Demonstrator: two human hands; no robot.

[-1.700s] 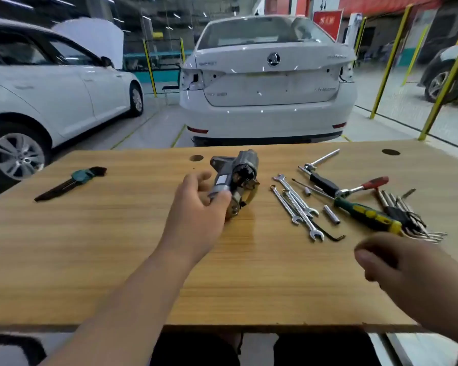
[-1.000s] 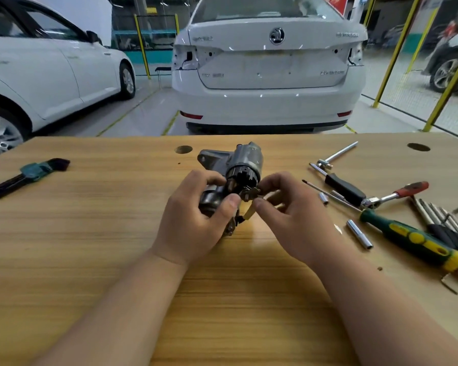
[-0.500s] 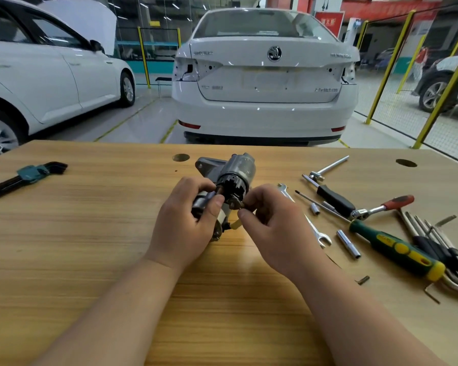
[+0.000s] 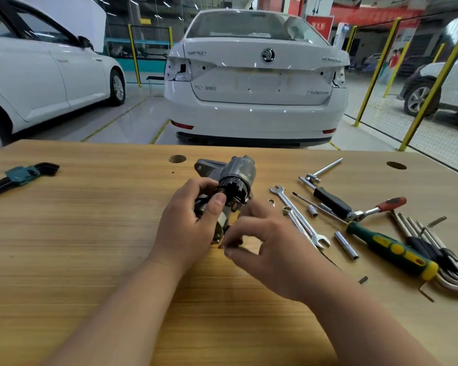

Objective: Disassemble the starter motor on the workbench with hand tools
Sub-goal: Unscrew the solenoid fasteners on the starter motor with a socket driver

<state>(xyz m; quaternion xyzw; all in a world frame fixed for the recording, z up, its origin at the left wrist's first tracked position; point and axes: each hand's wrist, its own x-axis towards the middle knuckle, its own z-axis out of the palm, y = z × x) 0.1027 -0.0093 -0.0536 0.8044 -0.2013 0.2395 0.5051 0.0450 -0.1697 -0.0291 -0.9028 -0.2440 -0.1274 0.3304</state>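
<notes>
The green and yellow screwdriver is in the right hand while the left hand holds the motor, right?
No. The head view shows the screwdriver lying on the workbench, apart from the right hand. The left hand does hold the motor.

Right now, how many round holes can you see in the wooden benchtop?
2. The left hole lies just left of the starter motor; the right hole sits near the far right edge. More may be hidden.
</notes>
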